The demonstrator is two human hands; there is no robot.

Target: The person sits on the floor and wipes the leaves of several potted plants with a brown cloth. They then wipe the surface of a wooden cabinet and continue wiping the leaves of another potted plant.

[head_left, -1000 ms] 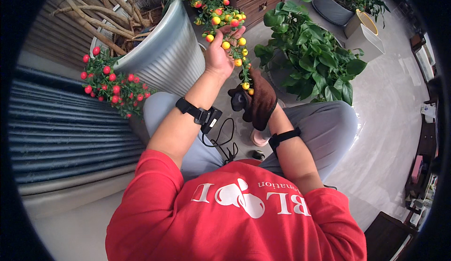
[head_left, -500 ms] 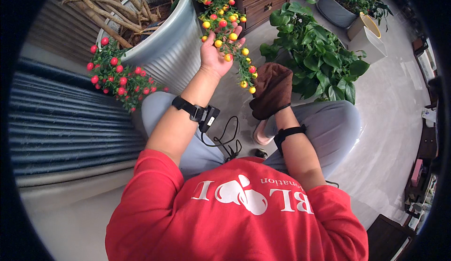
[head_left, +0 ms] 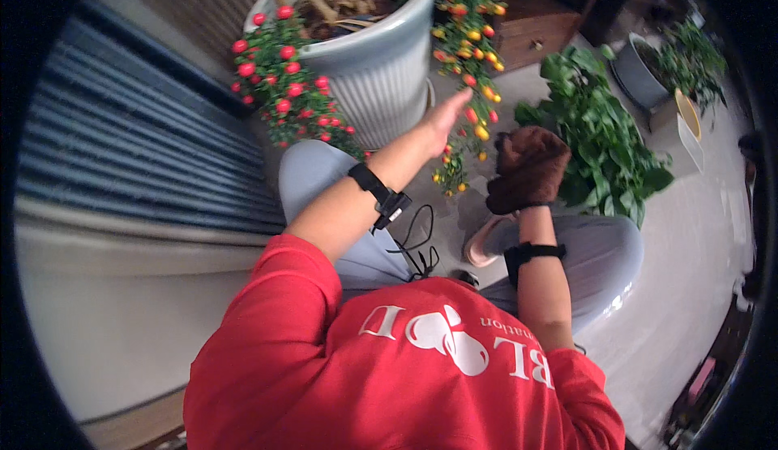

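My left hand [head_left: 444, 124] is held out flat with its fingers straight, seen nearly edge-on. It is at the left side of a hanging strand of yellow and red berries [head_left: 470, 35] with small green leaves, and I cannot tell if it touches the strand. A brown fabric mitt [head_left: 530, 166] covers my right hand wholly, so its fingers are hidden. The mitt is just right of the strand's lower end. Behind my left arm stands a large pale, ribbed pot [head_left: 373, 85] with thick bare stems. Red berries on a leafy strand [head_left: 295, 89] hang down its left side.
A broad-leaved green plant [head_left: 604, 138] stands right of the mitt. Farther right are a grey planter [head_left: 640, 77] and a white container [head_left: 685, 146]. A wooden cabinet [head_left: 535, 33] is behind, and a blue pleated curtain [head_left: 138, 118] at the left. A black cable [head_left: 420, 243] loops between my legs.
The view has shifted, so the plants appear farther right and lower. My left hand, earlier palm up beneath the berries with fingers spread, has turned edge-on beside the strand. The mitt still covers my right hand.
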